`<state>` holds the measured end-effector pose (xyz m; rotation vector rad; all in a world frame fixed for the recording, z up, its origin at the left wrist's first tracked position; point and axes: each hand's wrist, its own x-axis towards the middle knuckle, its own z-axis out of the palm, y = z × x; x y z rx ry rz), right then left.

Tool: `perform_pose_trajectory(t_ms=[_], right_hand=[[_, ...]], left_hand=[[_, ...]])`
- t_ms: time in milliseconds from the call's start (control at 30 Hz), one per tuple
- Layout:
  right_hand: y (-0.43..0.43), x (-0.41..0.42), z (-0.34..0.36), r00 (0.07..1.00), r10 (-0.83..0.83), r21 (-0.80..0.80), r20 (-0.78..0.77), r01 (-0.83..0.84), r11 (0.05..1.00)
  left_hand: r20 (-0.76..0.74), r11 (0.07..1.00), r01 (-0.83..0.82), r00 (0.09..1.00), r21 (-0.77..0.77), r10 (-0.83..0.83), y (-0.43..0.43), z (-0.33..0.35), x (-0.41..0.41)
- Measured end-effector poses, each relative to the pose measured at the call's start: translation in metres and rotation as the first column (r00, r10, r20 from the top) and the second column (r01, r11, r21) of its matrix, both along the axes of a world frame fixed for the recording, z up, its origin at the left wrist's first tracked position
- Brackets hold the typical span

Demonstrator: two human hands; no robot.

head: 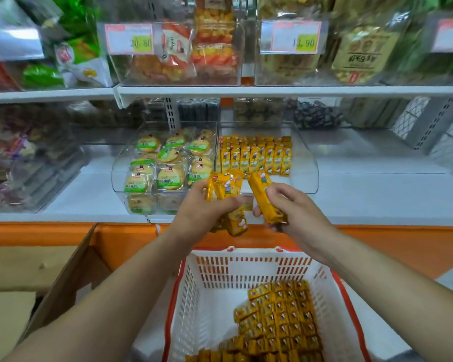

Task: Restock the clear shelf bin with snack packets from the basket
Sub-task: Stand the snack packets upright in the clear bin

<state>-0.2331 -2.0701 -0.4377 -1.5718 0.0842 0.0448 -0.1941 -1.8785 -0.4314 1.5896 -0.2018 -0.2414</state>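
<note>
My left hand (202,207) grips a bunch of yellow snack packets (228,189), held upright in front of the shelf edge. My right hand (293,210) holds a single yellow packet (264,197), tilted, right beside the bunch. Behind the hands stands the clear shelf bin (305,163), with several rows of the same yellow packets (256,155) standing at its back; its front part is bare. Below, a white basket with red rim (246,267) holds several more yellow packets (280,317) piled at its right side.
A clear bin of green-labelled round cakes (165,163) stands left of the yellow-packet bin. An open cardboard box (71,270) stands left of the basket. The upper shelf (272,91) carries bins with price tags. The white shelf board extends right of the bin.
</note>
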Motion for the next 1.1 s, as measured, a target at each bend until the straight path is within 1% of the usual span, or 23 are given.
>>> perform_pose_trajectory(t_ms=[100,167,200,300,367,433,467,533,633,733,867,967,1100], right_hand=[[-0.012,0.027,0.004,0.997,-0.07,-0.038,0.022,0.071,0.997],[-0.022,0.054,0.007,0.99,-0.142,0.025,0.008,0.141,0.99],[-0.027,0.068,0.008,0.985,-0.174,0.026,0.014,0.173,0.985],[-0.044,0.114,0.006,0.973,-0.216,-0.084,0.086,0.223,0.971],[-0.056,0.144,-0.001,0.971,-0.212,-0.206,0.114,0.232,0.951],[-0.067,0.173,-0.012,0.963,-0.23,-0.378,0.144,0.268,0.886],[-0.072,0.187,-0.018,0.957,-0.243,-0.439,0.161,0.29,0.851],[-0.08,0.211,-0.032,0.95,-0.264,-0.501,0.168,0.313,0.807],[-0.087,0.24,-0.049,0.955,-0.257,-0.557,0.149,0.296,0.776],[-0.089,0.256,-0.062,0.956,-0.238,-0.637,0.172,0.292,0.713],[-0.086,0.263,-0.071,0.951,-0.228,-0.692,0.206,0.307,0.653],[-0.084,0.264,-0.07,0.946,-0.256,-0.693,0.196,0.319,0.647],[-0.083,0.25,-0.056,0.951,-0.266,-0.712,0.155,0.295,0.637]], left_hand=[[0.01,0.999,-0.029,1.0,0.016,0.028,0.002,-0.004,0.016],[0.024,1.0,-0.021,1.0,0.017,0.021,0.003,-0.004,0.027],[0.031,1.0,-0.018,0.999,0.02,0.017,0.004,-0.003,0.032],[0.051,1.0,-0.01,0.999,0.026,0.008,0.007,-0.007,0.047],[0.066,1.0,-0.02,0.998,0.025,0.018,0.009,-0.01,0.056],[0.077,0.999,-0.038,0.996,0.028,0.036,0.011,-0.013,0.066],[0.074,0.998,-0.05,0.996,0.025,0.048,0.013,-0.015,0.07],[0.068,0.997,-0.067,0.996,0.026,0.065,0.015,-0.02,0.077],[0.06,0.996,-0.074,0.996,0.043,0.071,0.016,-0.026,0.084],[0.046,0.996,-0.076,0.996,0.041,0.074,0.016,-0.03,0.088],[0.044,0.997,-0.062,0.997,0.041,0.06,0.015,-0.033,0.091],[0.037,0.998,-0.048,0.998,0.047,0.047,0.014,-0.034,0.09],[0.019,0.998,-0.049,0.999,0.049,0.049,0.012,-0.032,0.088]])
